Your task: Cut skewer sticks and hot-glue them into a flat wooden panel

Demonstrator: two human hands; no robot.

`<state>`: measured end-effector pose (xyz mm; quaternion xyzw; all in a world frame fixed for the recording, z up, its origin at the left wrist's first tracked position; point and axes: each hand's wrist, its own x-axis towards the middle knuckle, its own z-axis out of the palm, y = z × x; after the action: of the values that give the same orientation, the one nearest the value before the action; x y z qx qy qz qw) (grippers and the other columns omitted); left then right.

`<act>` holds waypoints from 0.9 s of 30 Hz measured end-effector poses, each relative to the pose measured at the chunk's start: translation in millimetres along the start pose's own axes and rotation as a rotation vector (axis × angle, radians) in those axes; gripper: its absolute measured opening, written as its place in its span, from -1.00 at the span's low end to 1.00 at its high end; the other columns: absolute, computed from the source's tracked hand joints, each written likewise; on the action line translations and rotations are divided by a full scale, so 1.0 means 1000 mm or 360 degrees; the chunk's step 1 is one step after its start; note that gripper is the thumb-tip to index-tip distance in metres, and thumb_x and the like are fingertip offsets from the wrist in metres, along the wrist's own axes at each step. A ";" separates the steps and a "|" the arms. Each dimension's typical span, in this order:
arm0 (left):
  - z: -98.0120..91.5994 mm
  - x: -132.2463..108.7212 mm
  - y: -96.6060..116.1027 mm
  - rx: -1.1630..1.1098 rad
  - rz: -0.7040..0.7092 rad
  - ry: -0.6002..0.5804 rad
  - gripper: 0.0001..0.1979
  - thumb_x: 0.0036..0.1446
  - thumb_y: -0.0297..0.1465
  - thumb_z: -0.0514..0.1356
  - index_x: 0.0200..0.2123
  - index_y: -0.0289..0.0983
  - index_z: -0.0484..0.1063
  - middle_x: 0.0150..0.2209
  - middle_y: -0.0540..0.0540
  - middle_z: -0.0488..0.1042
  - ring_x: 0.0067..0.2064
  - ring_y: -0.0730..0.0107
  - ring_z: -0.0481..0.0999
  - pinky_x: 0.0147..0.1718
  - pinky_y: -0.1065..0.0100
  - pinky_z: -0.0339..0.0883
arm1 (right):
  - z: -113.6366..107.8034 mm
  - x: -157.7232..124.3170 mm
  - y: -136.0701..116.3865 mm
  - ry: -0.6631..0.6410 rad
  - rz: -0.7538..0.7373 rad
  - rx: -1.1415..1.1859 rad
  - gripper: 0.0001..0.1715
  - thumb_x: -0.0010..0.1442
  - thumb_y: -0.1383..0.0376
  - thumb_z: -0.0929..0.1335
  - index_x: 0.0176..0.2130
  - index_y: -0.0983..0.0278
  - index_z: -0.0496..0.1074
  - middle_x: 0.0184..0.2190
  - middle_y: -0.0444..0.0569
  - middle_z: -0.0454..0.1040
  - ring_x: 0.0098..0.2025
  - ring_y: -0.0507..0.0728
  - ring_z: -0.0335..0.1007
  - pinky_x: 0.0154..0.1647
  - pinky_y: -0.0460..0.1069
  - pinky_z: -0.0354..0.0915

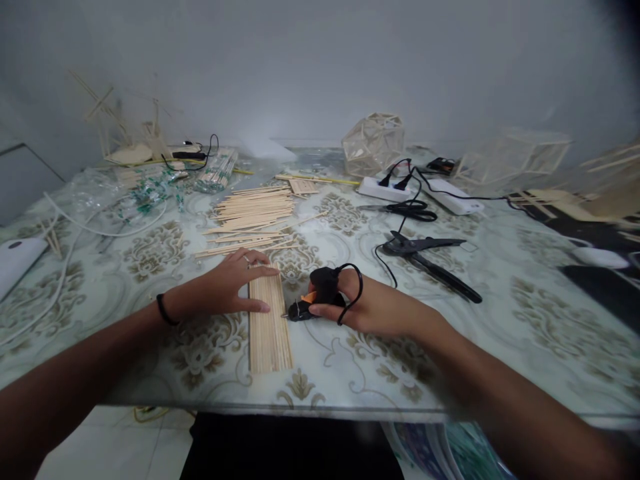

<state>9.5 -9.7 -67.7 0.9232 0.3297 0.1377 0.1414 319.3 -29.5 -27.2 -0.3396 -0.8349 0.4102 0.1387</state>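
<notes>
Left hand (245,283) is pretty much open, fingers resting on a panel of sticks (270,343) near the front edge of the bench (345,393). Right hand (370,303) is wrapped around a black glue gun (325,283), tip right by the panel's right side, can't tell if they're touching. Loose sticks (255,210) lie just behind.

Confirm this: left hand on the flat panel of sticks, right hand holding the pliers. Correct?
No: the head view shows the right hand holding a black glue gun; the pliers lie on the table. The left hand is on the panel of sticks.
</notes>
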 end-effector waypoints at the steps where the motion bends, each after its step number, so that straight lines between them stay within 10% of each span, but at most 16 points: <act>1: 0.000 0.000 0.000 -0.0007 -0.0001 0.0005 -0.31 0.18 0.10 0.32 0.27 -0.12 0.43 0.23 -0.28 0.38 0.27 -0.11 0.33 0.26 -0.10 0.18 | 0.000 0.000 0.000 0.0023 0.0016 -0.0033 -0.65 0.30 0.06 0.44 -0.14 0.30 0.56 -0.29 0.03 0.59 -0.31 0.12 0.45 -0.31 -0.03 0.34; 27: 0.000 -0.001 0.001 -0.0013 -0.0013 0.0006 -0.25 0.20 0.10 0.30 0.32 -0.18 0.36 0.25 -0.29 0.38 0.28 -0.10 0.31 0.30 -0.09 0.13 | 0.000 0.005 0.001 0.0288 -0.0316 -0.0458 -0.84 0.42 0.21 0.31 -0.10 0.24 0.44 -0.16 0.03 0.42 -0.14 0.18 0.42 -0.10 0.06 0.34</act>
<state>9.9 -11.2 -67.3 0.9210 0.3333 0.1401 0.1453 315.9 -25.6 -28.8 -0.3073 -0.8986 0.2387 0.2029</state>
